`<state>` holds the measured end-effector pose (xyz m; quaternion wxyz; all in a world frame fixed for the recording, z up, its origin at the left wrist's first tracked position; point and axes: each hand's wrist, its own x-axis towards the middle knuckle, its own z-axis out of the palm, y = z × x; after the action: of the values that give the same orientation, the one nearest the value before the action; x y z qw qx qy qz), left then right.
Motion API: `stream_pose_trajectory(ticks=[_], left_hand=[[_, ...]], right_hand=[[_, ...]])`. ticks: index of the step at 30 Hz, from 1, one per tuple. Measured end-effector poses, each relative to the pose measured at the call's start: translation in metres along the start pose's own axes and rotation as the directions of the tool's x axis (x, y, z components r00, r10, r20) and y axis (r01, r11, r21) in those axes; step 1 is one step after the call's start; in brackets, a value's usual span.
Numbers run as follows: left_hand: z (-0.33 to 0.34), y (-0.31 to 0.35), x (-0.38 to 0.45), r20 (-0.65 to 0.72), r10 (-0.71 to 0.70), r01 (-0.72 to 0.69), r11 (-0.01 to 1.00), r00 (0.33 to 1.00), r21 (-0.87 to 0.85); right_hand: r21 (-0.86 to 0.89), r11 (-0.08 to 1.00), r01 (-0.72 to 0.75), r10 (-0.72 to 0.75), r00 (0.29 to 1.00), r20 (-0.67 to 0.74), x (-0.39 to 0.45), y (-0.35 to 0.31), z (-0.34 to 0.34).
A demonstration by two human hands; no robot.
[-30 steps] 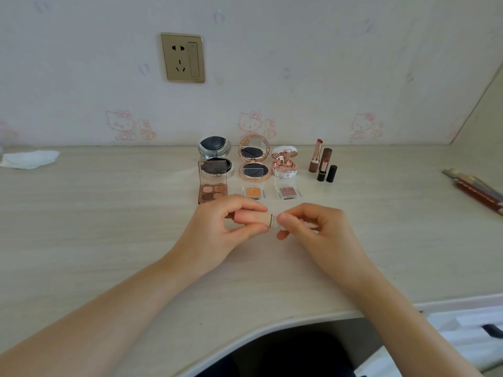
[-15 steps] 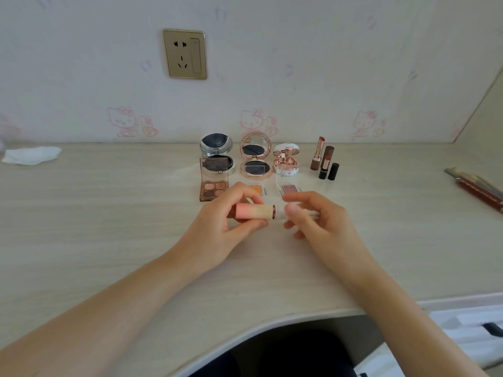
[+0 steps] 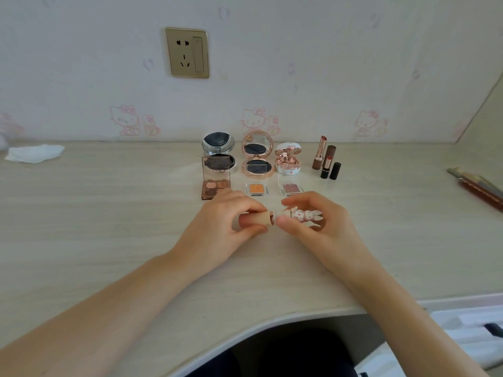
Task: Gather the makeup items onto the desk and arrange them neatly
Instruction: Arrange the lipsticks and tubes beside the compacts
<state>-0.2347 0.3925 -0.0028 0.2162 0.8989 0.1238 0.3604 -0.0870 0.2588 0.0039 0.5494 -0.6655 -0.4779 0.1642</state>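
Mostly arranged: compacts point(image 3: 257, 159), palettes point(image 3: 216, 183), lipsticks point(image 3: 325, 160) lined up on table point(image 3: 109, 227). Left hand point(image 3: 220, 229) grips cap point(image 3: 258, 219), right hand point(image 3: 324, 227) grips bunny lipstick point(image 3: 303, 215), fingers clamped; still to place.

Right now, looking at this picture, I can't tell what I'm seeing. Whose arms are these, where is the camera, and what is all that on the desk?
There is no machine here: a person wears a camera on the head, looking down at their own two hands. The left hand grips a peach lipstick tube; the right hand holds its bunny-decorated part, the two pieces slightly apart. On the desk, near the wall, stand three open compacts, an eyeshadow palette, two small single eyeshadows and some opened lipsticks. A white tissue lies far left.
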Motion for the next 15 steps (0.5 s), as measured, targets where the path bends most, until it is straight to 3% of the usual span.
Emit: stream_pose_trajectory(ticks=[8,15], left_hand=[[-0.0002,-0.0010,-0.0006,-0.003,-0.031,0.030,0.999,1.000,-0.041],[0.0003,0.0009,-0.0009,0.013,-0.039,0.039,0.999,0.999,-0.036]], right_hand=[[-0.021,0.999,0.045,-0.045,0.998,0.035,-0.0001,0.0023,-0.0004],[-0.055,0.998,-0.007,0.003,0.997,-0.073,0.0045,0.0068,0.0005]])
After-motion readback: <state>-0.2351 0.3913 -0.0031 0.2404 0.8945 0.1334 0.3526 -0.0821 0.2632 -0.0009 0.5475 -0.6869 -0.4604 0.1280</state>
